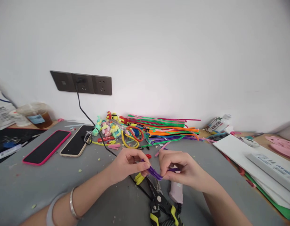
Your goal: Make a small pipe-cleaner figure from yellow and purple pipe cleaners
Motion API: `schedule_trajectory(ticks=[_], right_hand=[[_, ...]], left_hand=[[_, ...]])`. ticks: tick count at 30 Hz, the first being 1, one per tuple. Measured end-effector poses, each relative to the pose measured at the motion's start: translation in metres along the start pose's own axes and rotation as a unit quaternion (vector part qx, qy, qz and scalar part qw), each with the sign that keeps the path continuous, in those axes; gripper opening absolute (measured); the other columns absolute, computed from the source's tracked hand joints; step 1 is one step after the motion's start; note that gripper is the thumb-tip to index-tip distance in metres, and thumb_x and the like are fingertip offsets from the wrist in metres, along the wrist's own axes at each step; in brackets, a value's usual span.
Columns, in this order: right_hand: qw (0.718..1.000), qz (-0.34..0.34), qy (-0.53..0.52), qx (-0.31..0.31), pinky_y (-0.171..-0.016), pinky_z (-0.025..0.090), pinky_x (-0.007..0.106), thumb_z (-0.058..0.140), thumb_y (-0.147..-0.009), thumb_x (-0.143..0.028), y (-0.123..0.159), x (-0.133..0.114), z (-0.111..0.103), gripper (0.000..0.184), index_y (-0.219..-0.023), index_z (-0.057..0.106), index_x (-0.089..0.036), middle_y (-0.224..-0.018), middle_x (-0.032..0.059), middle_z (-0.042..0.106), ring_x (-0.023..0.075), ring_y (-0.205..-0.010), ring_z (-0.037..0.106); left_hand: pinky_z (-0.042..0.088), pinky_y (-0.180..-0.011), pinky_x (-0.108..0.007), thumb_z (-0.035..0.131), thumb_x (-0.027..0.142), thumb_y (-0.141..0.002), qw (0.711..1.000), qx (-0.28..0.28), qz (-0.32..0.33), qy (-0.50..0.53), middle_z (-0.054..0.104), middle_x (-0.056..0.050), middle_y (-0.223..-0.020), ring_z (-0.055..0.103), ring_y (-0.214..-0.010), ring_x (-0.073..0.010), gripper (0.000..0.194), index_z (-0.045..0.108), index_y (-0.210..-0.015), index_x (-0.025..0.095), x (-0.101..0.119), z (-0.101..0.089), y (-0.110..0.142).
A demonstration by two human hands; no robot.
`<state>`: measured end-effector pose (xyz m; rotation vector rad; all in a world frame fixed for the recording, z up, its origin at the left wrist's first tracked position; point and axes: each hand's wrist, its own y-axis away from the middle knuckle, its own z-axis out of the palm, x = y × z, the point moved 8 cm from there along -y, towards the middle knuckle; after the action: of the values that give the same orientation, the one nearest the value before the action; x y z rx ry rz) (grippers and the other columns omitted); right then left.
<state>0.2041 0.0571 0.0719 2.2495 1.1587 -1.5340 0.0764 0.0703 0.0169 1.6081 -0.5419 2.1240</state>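
Note:
My left hand and my right hand meet over the grey mat, both pinched on one purple pipe cleaner that bends between them. A yellow piece lies just under my left fingers. Below the hands rest black-and-yellow pliers and a pale pink tube. A silver bracelet is on my left wrist.
A heap of coloured pipe cleaners and small fuzzy figures lies by the wall. Two phones lie at left, one on a black cable from the wall sockets. A drink cup stands far left; white boards at right.

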Motion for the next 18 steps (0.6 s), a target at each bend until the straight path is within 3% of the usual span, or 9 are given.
schedule_trajectory(ticks=[6,8,12,14,16,18], right_hand=[[0.999,-0.012,-0.005,-0.048,-0.062,0.044,0.025,0.059,-0.095,-0.035,0.0,-0.007,0.01,0.024,-0.08,0.067,-0.018,-0.075,0.0043,0.063,0.0144,-0.07,0.056],[0.999,-0.01,0.013,-0.03,-0.062,0.045,0.026,0.056,-0.097,-0.036,-0.001,-0.008,0.009,0.026,-0.08,0.066,-0.018,-0.075,0.0048,0.062,0.015,-0.071,0.056],[0.987,-0.037,0.104,0.114,-0.058,0.043,0.026,0.053,-0.098,-0.031,0.002,-0.011,-0.013,0.023,-0.079,0.061,-0.02,-0.073,0.0044,0.06,0.016,-0.068,0.054],[0.957,-0.055,0.19,0.214,-0.056,0.042,0.027,0.052,-0.097,-0.025,0.007,-0.013,-0.027,0.018,-0.081,0.06,-0.021,-0.072,0.0037,0.059,0.0157,-0.065,0.053],[0.91,-0.071,0.282,0.296,-0.056,0.042,0.027,0.053,-0.095,-0.019,0.014,-0.016,-0.038,0.013,-0.084,0.059,-0.022,-0.073,0.0033,0.06,0.0154,-0.064,0.053],[0.878,-0.085,0.342,0.324,-0.059,0.044,0.028,0.054,-0.094,-0.015,0.016,-0.017,-0.039,0.012,-0.087,0.059,-0.022,-0.075,0.0035,0.061,0.0156,-0.066,0.055]], left_hand=[[0.05,-0.057,-0.023,0.08,0.046,-0.072,0.999,-0.019,-0.024,-0.008,0.065,-0.002,-0.061,0.06,-0.054,-0.0111,0.035,0.07,-0.074,0.013,-0.003,0.005,-0.001],[0.05,-0.057,-0.024,0.08,0.047,-0.072,0.999,-0.01,-0.035,-0.019,0.065,-0.003,-0.06,0.06,-0.054,-0.0118,0.036,0.071,-0.075,0.013,-0.003,0.001,-0.002],[0.051,-0.062,-0.025,0.074,0.042,-0.078,0.99,0.055,0.008,-0.127,0.07,-0.005,-0.07,0.062,-0.06,-0.0136,0.028,0.074,-0.084,0.015,0.008,-0.021,-0.006],[0.051,-0.065,-0.025,0.069,0.036,-0.082,0.962,0.095,0.041,-0.252,0.073,-0.005,-0.078,0.064,-0.067,-0.0157,0.019,0.075,-0.084,0.018,0.014,-0.033,-0.007],[0.05,-0.067,-0.027,0.067,0.031,-0.083,0.924,0.088,0.062,-0.368,0.073,-0.005,-0.081,0.064,-0.071,-0.0174,0.014,0.076,-0.083,0.02,0.015,-0.034,-0.009],[0.05,-0.073,-0.029,0.068,0.027,-0.082,0.897,0.088,0.08,-0.426,0.072,-0.006,-0.088,0.065,-0.079,-0.0201,0.011,0.077,-0.085,0.021,0.016,-0.033,-0.01]])
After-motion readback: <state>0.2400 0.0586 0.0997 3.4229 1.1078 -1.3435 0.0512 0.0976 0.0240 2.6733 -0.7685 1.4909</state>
